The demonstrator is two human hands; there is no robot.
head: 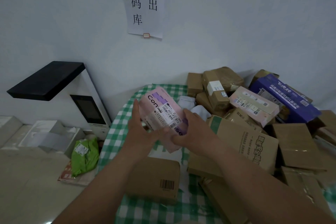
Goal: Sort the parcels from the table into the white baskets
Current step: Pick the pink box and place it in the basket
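Both hands hold 1 pink parcel (161, 116) up above the surface (116, 132), which wears a green-and-white checked cloth. The left hand (141, 125) grasps the parcel's left edge, fingers reaching up along its side, while the right hand (190, 129) grips its lower right end, thumb over the face; so each grip is closed around that same parcel. The parcel is tilted, with its white shipping label (168, 115) and handwritten digits facing the camera. Below the forearms a brown box with a barcode (156, 178) lies flat on the cloth. To the right, a heap of brown cartons (243, 138) crowds the surface, with a second pink box (254, 105) and a blue box (283, 96) resting on top of it toward the wall. At the left, off the surface and lower down, sits a white basket (52, 136), and just beside it a green bag (84, 156) lies on another flat package. A black-and-white scanner stand (54, 82) rises against the wall behind, and a paper notice (143, 3) with printed characters hangs above.
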